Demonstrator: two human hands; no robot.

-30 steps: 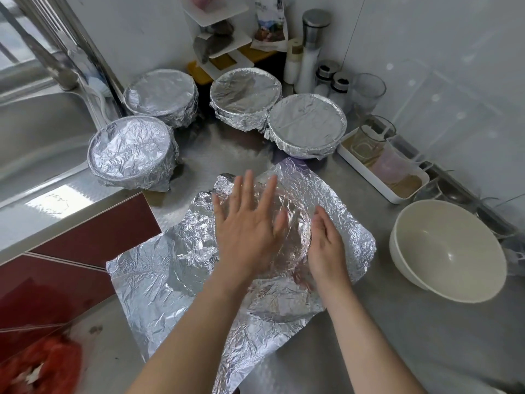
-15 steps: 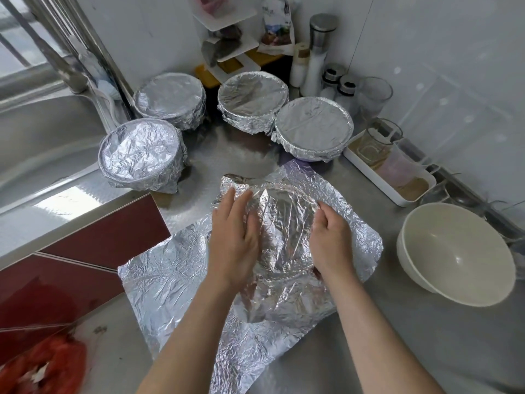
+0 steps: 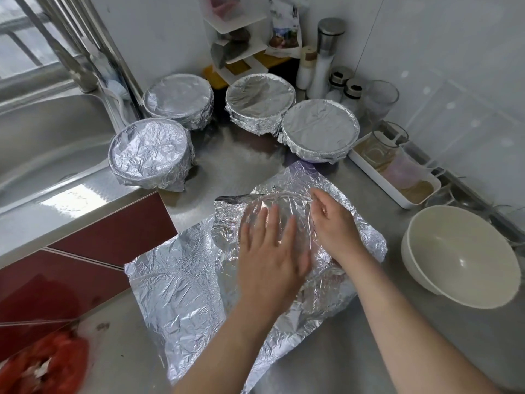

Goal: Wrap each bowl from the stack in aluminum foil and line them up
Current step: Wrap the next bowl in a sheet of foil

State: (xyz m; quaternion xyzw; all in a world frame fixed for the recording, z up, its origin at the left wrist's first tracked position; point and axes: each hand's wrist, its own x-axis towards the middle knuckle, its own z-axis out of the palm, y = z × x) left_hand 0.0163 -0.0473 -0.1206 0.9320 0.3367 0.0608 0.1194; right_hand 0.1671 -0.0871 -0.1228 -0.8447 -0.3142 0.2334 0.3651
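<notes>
Left hand (image 3: 270,251) flat, grip wide, pressing the crinkled silver aluminium foil sheet (image 3: 176,294) over the bowl hidden beneath it on the steel bench (image 3: 341,351), right hand (image 3: 336,231) bent at its far rim, grip unclear, so now I'd tuck that loose foil tightly down all round.

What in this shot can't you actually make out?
Head view:
- Bowl being wrapped: hidden under foil sheet and left hand.
- Right hand: fingers blurred, grip unclear.
- Red object, bottom left: blurred, cut off by the frame edge.
- Nearest wrapped bowl: contents covered by foil.
</notes>
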